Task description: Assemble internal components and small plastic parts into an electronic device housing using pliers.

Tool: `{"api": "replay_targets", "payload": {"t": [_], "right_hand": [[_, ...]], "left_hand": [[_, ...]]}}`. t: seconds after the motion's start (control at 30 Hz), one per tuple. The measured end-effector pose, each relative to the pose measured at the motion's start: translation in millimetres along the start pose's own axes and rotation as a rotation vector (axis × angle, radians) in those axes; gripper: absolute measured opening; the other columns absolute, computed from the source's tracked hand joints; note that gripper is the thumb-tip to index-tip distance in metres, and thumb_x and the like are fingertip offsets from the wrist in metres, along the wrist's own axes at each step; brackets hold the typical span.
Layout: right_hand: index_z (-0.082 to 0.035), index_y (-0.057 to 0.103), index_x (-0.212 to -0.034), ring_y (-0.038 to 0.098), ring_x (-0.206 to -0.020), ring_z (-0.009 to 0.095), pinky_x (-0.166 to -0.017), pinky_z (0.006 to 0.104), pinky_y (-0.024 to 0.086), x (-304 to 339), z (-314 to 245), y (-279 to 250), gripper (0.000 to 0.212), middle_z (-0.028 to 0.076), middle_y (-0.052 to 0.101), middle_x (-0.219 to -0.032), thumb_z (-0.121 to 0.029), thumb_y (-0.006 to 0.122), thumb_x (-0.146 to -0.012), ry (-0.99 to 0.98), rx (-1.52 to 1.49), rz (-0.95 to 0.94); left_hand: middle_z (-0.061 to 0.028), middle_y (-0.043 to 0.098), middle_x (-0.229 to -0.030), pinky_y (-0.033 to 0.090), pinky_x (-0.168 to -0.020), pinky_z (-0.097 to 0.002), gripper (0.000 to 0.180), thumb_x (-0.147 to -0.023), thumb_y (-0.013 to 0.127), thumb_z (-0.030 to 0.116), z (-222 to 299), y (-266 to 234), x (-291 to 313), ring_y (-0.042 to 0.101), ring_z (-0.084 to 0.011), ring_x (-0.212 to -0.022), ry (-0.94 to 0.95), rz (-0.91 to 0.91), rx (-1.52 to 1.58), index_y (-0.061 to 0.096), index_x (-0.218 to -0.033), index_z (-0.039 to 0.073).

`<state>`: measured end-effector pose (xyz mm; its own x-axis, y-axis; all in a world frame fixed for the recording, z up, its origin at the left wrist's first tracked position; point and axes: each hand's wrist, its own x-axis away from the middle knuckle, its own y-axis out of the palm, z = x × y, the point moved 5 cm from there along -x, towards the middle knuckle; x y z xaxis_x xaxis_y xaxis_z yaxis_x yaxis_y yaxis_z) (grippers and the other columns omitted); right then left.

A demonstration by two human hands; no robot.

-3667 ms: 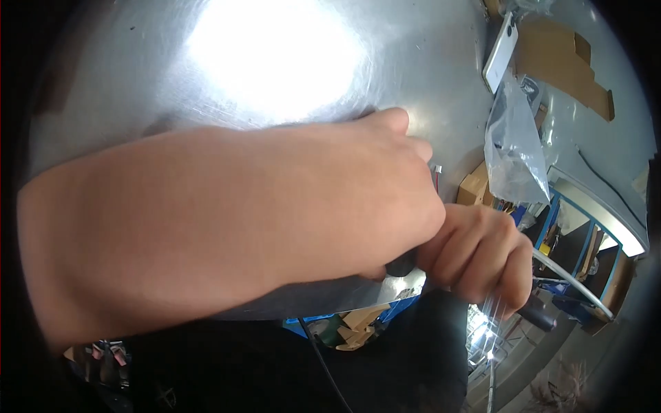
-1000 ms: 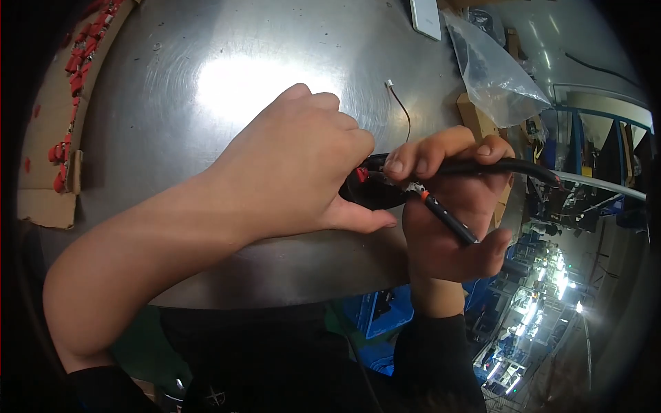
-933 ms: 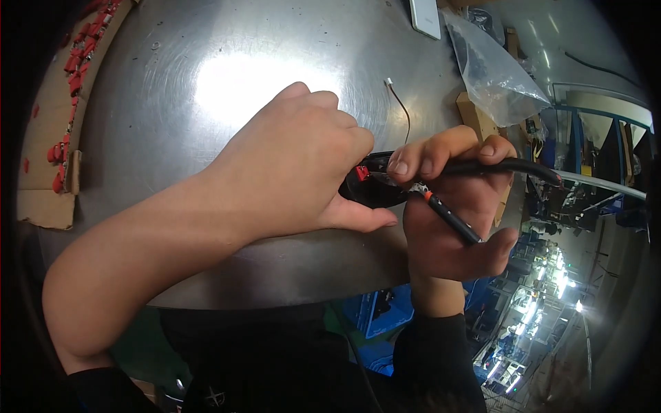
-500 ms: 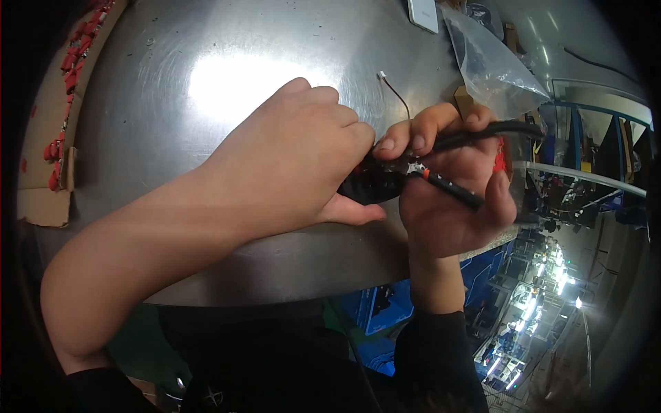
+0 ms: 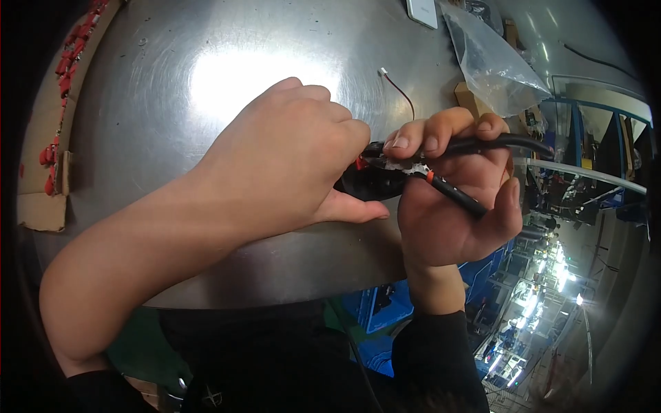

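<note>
My right hand (image 5: pixel 441 230) grips a pair of pliers (image 5: pixel 460 197) with dark handles and an orange band. Its fingers curl over the upper handle, while the lower one lies across the palm by the thumb. The handles are spread apart, and the jaws point toward my left hand (image 5: pixel 292 148). That hand is closed, its thumb stretched out below. At its fingers show a black piece (image 5: pixel 372 184) and a bit of red (image 5: pixel 360 163) close to the plier jaws. The fingers hide most of what it holds, and its kind is unclear.
A thin dark red wire (image 5: pixel 397 86) with a white connector lies on the metal table (image 5: pixel 165 82). Red parts (image 5: pixel 65 69) line a cardboard sheet (image 5: pixel 43 210) at left. A clear plastic bag (image 5: pixel 485 62) and white device (image 5: pixel 423 12) lie far right. Blue crates (image 5: pixel 385 313) stand below the edge.
The pliers and my right hand have shifted slightly to the right, with the upper handle a little lower. More red shows beside my left fingers, which have moved slightly left.
</note>
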<state>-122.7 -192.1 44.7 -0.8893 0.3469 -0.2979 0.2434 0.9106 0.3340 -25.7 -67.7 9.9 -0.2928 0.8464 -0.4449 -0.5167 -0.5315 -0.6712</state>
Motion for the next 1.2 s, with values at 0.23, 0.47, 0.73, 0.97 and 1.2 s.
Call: {"api": "replay_targets", "payload": {"t": [0.23,0.47,0.73,0.97,1.2], "right_hand": [[-0.011,0.042,-0.129,0.059,-0.094,0.034,-0.091,0.0496,0.048,1,-2,-4,0.057,0.015,0.05,-0.103,-0.057,0.052,-0.096,-0.056,0.052,-0.048],[-0.012,0.04,-0.128,0.059,-0.092,0.034,-0.09,0.0494,0.047,0,-4,0,0.058,0.016,0.049,-0.102,-0.056,0.056,-0.094,-0.047,0.109,-0.095],[-0.011,0.041,-0.128,0.059,-0.091,0.034,-0.087,0.0486,0.048,1,-1,3,0.06,0.017,0.049,-0.1,-0.057,0.055,-0.093,-0.033,0.132,-0.076],[-0.008,0.041,-0.124,0.055,-0.077,0.029,-0.08,0.0442,0.047,-10,-6,6,0.058,0.015,0.049,-0.089,-0.056,0.052,-0.095,0.049,0.119,-0.098],[-0.008,0.042,-0.109,0.048,-0.067,0.023,-0.069,0.0391,0.044,-15,-4,10,0.047,0.011,0.045,-0.076,-0.054,0.048,-0.098,0.04,0.237,-0.169]], "left_hand": [[-0.0078,0.062,-0.077,0.044,-0.075,-0.0413,0.054,-0.069,0.09,0.053,-2,0,0,0.058,-0.0301,-0.076,-0.031,-0.013,0.007,0.067,-0.085,0.007],[-0.0078,0.062,-0.075,0.044,-0.074,-0.0413,0.054,-0.069,0.09,0.052,-1,-1,-1,0.058,-0.0304,-0.074,-0.016,0.017,0.022,0.067,-0.085,0.006],[-0.0069,0.061,-0.075,0.045,-0.077,-0.0415,0.052,-0.07,0.09,0.051,-2,2,-1,0.058,-0.0305,-0.075,-0.033,-0.046,0.018,0.066,-0.084,0.007],[-0.0074,0.062,-0.08,0.046,-0.078,-0.0426,0.044,-0.07,0.091,0.043,5,4,-3,0.059,-0.032,-0.079,0.022,0.018,0.064,0.066,-0.087,0.01],[-0.0065,0.062,-0.079,0.046,-0.078,-0.042,0.038,-0.071,0.09,0.039,3,4,-7,0.06,-0.0301,-0.08,-0.074,-0.186,0.047,0.068,-0.085,0.011]]}}
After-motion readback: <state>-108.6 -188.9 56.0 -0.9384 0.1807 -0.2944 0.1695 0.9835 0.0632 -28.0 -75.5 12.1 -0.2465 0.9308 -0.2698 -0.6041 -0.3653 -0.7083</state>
